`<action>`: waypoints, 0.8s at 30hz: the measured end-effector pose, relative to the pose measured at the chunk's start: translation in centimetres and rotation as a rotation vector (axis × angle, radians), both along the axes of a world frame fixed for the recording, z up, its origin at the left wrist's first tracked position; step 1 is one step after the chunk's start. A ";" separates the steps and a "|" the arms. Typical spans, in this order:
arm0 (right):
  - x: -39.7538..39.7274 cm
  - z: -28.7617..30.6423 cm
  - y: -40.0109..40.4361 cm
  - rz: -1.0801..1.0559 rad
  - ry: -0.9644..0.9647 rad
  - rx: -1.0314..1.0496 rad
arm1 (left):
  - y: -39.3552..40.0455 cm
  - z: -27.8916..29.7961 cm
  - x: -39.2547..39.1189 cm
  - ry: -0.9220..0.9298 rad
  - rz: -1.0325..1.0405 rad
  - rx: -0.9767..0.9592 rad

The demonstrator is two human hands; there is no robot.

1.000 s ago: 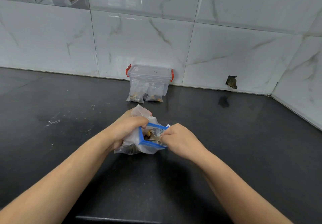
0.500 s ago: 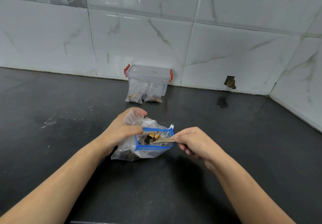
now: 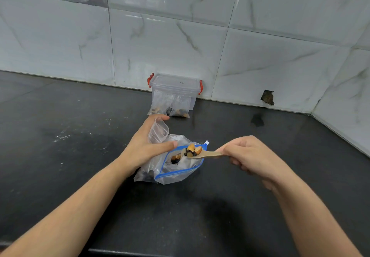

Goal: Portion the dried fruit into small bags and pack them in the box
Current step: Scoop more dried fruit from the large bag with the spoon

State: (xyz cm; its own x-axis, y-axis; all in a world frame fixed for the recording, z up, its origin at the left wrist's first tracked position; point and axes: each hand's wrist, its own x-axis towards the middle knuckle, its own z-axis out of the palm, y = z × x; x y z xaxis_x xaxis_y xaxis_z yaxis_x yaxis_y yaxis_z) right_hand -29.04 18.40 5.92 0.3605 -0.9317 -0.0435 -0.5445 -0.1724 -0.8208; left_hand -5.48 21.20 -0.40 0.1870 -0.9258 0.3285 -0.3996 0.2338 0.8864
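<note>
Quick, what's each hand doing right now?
Left hand: holding an empty small bag.
Right hand: pinching a wooden spoon of dried fruit.

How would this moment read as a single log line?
step: scooping | right hand: holds loaded spoon over big bag | left hand: holds small bag | box: closed

Light is glinting off the glossy marble-look wall tiles (image 3: 180, 42) — the dark countertop (image 3: 60, 156) is showing a duller, scuffed sheen. Clear crinkled plastic is forming the zip bag (image 3: 176, 174) and lidded box (image 3: 174, 88) — the spoon (image 3: 208, 154) is looking like matt wood.
</note>
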 end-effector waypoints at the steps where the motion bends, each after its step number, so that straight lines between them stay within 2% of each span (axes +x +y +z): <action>1: 0.0 0.5 0.0 -0.006 -0.026 -0.009 | 0.1 0.0 0.0 0.005 0.007 -0.007; 5: 0.9 3.1 0.0 0.008 -0.071 -0.062 | 0.3 0.3 -0.1 -0.062 0.025 -0.030; 9: 3.2 4.7 0.1 0.097 -0.012 -0.153 | 0.3 0.2 -0.1 -0.109 0.028 -0.058; 14: 7.2 4.5 0.4 0.205 0.301 -0.465 | 0.3 0.3 -0.1 -0.080 0.032 -0.142; 19: 9.1 4.1 2.4 0.219 0.612 -0.915 | 0.0 0.0 0.2 -0.091 0.079 -0.188; 21: 8.8 4.4 2.6 0.220 0.631 -1.009 | 0.0 0.0 0.4 -0.085 0.106 -0.197; 24: 7.9 4.8 2.2 0.182 0.510 -0.983 | 0.2 0.3 0.4 -0.057 0.133 -0.197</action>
